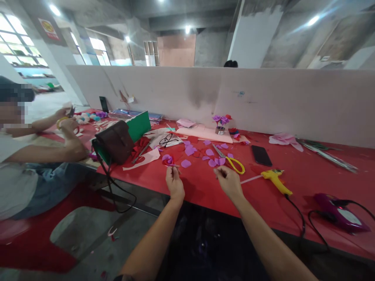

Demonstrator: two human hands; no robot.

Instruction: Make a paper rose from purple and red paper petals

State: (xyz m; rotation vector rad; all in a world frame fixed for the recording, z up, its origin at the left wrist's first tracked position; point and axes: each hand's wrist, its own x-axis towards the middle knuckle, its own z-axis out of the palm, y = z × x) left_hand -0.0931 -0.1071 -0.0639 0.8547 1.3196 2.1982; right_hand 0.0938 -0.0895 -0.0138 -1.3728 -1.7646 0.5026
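My left hand [175, 183] is closed at the table's front edge, its fingers pinched on the base of a small paper flower [168, 159] with purple petals and a red outer layer. Across from it, my right hand [230, 181] is closed too, thumb and fingertips together; whether anything is between them I cannot make out. Loose purple petals [190, 150] are scattered on the red tabletop [199, 183] beyond both hands. Scissors with yellow handles [236, 167] lie just past my right hand, blades pointing away to the left.
Right of my hands are a yellow glue gun [275, 181], a black phone [261, 155] and a purple corded device [340, 214]. Glasses [168, 140], a brown bag [115, 142] and a potted purple flower [220, 125] stand or lie farther off. A co-worker [26, 156] sits at left.
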